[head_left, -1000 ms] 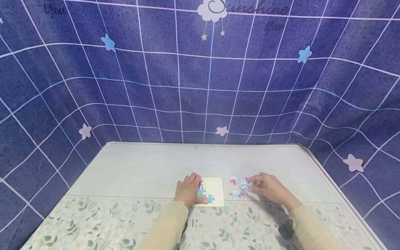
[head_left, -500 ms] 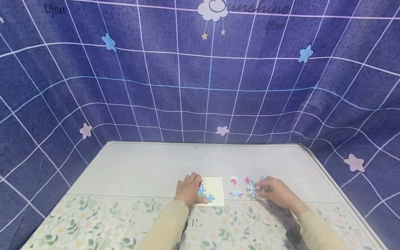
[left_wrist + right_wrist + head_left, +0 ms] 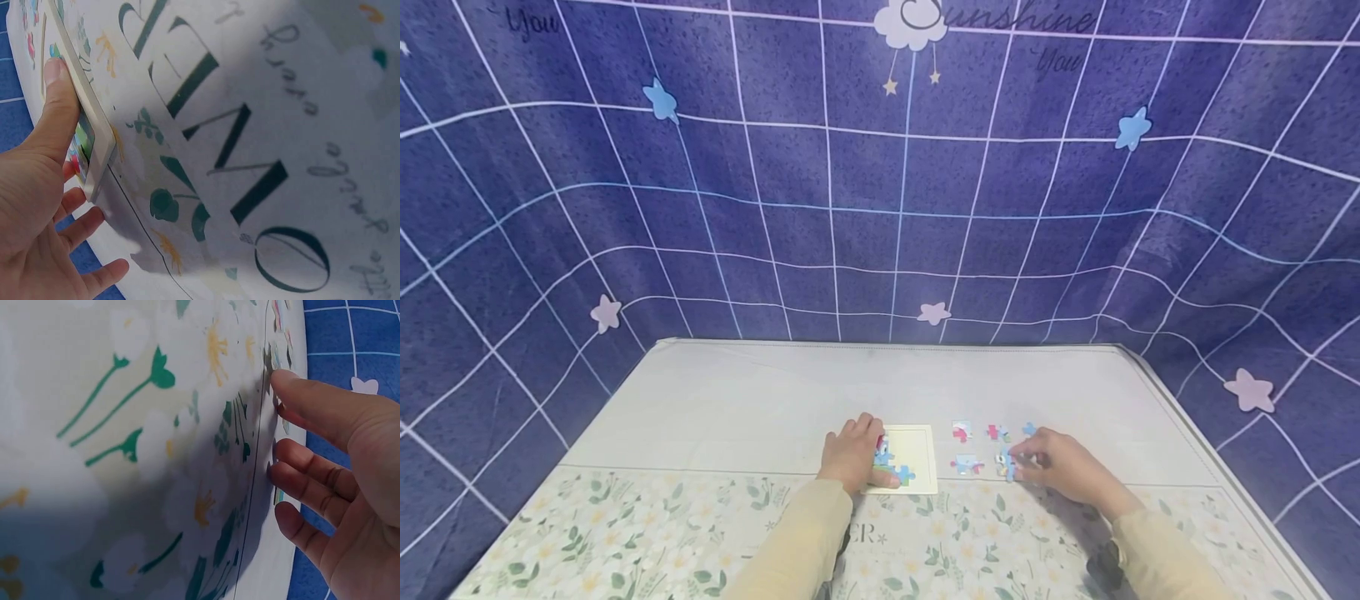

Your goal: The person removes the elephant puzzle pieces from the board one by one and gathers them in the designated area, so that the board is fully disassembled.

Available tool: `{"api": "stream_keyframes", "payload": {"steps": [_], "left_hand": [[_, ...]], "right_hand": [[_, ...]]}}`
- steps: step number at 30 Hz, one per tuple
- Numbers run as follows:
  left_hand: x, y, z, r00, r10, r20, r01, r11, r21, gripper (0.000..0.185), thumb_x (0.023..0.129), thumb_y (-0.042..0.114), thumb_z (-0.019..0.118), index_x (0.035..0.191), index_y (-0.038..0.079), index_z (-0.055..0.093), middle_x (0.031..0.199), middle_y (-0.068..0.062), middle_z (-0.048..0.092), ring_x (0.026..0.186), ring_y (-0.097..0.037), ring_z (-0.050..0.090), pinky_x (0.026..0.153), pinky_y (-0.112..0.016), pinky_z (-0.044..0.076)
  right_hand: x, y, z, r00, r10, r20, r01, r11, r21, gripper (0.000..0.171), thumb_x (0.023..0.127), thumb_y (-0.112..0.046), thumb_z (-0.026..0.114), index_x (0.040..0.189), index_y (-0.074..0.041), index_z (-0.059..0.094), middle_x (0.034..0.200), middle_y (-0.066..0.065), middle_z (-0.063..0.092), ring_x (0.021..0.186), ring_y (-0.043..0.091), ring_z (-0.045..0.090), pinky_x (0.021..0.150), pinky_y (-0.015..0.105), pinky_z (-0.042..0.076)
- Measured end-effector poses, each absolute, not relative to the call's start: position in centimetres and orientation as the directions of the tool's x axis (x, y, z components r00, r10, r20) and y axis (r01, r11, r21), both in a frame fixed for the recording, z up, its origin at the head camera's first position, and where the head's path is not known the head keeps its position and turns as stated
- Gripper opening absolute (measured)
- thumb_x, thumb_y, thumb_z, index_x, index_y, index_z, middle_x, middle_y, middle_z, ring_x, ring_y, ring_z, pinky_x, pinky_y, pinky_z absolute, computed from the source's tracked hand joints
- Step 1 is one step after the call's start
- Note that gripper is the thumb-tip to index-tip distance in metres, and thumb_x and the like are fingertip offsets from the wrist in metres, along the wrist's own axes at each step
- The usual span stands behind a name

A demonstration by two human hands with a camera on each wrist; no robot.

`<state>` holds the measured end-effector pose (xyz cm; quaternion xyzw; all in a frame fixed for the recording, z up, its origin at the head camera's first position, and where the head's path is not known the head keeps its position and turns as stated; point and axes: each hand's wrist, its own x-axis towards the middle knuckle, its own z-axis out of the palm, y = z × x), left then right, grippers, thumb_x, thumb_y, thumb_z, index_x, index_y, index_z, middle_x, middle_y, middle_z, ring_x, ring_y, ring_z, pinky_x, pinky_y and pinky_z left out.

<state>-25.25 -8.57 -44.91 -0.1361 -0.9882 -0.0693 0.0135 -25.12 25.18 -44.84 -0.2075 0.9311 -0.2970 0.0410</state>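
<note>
A cream puzzle tray (image 3: 917, 446) lies on the table in the head view, with several joined pieces in its left part. My left hand (image 3: 852, 454) grips its left side. In the left wrist view the thumb (image 3: 59, 103) presses on top, and the other fingers are at the tray's edge, partly hidden. My right hand (image 3: 1063, 467) pinches a blue puzzle piece (image 3: 1004, 463) by its right side, low at the tabletop. Around it lie a white-and-red piece (image 3: 962, 430), a light-blue piece (image 3: 967, 464), a red-and-green piece (image 3: 997, 432) and a blue piece (image 3: 1028, 428) partly behind the fingers.
The table (image 3: 760, 400) has a plain pale far half and a floral-printed near half (image 3: 647, 533) with lettering. A purple-blue gridded curtain (image 3: 865, 183) with stars hangs along the back and both sides.
My right hand has carried the blue piece right and toward me, down to the tabletop beside the light-blue piece. The red-and-green piece has come into clear sight. My left hand stays on the tray.
</note>
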Motion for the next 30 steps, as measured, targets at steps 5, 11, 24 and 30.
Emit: {"api": "stream_keyframes", "payload": {"steps": [5, 11, 24, 30], "left_hand": [[-25.3, -8.6, -44.9, -0.963, 0.268, 0.04, 0.271, 0.953, 0.135, 0.081, 0.067, 0.055, 0.086, 0.126, 0.01, 0.055, 0.122, -0.004, 0.054, 0.106, -0.023, 0.054, 0.089, -0.046, 0.054], [-25.3, -8.5, -44.8, -0.963, 0.266, 0.037, 0.269, 0.954, 0.13, 0.08, 0.067, 0.055, 0.085, 0.126, 0.011, 0.054, 0.121, -0.003, 0.054, 0.106, -0.023, 0.055, 0.09, -0.046, 0.054], [-25.3, -8.5, -44.8, -0.965, 0.261, 0.028, 0.263, 0.959, 0.11, 0.081, 0.066, 0.057, 0.084, 0.126, 0.012, 0.054, 0.121, -0.003, 0.053, 0.106, -0.022, 0.055, 0.092, -0.046, 0.054], [-25.3, -8.5, -44.9, -0.965, 0.26, 0.029, 0.262, 0.96, 0.104, 0.081, 0.066, 0.058, 0.083, 0.127, 0.012, 0.054, 0.122, -0.003, 0.053, 0.106, -0.022, 0.054, 0.093, -0.046, 0.053]], "right_hand": [[-25.0, 25.1, -44.8, -0.905, -0.422, 0.049, -0.377, 0.743, -0.553, 0.032, 0.088, -0.026, 0.078, 0.115, -0.009, 0.074, 0.099, -0.001, 0.062, 0.082, 0.012, 0.054, 0.073, 0.033, 0.053], [-25.1, 24.9, -44.8, -0.916, -0.398, 0.041, -0.357, 0.767, -0.534, 0.033, 0.085, -0.028, 0.081, 0.114, -0.012, 0.074, 0.098, -0.002, 0.061, 0.087, 0.016, 0.057, 0.075, 0.038, 0.055], [-25.1, 23.7, -44.9, -0.913, -0.34, 0.226, -0.407, 0.709, -0.576, 0.031, 0.089, -0.02, 0.078, 0.116, -0.008, 0.073, 0.098, 0.0, 0.066, 0.086, 0.017, 0.06, 0.075, 0.034, 0.054], [-25.0, 22.4, -45.3, -0.929, -0.315, 0.196, -0.362, 0.649, -0.67, 0.032, 0.088, -0.02, 0.079, 0.117, -0.008, 0.073, 0.105, 0.004, 0.069, 0.088, 0.019, 0.06, 0.077, 0.033, 0.053]]}}
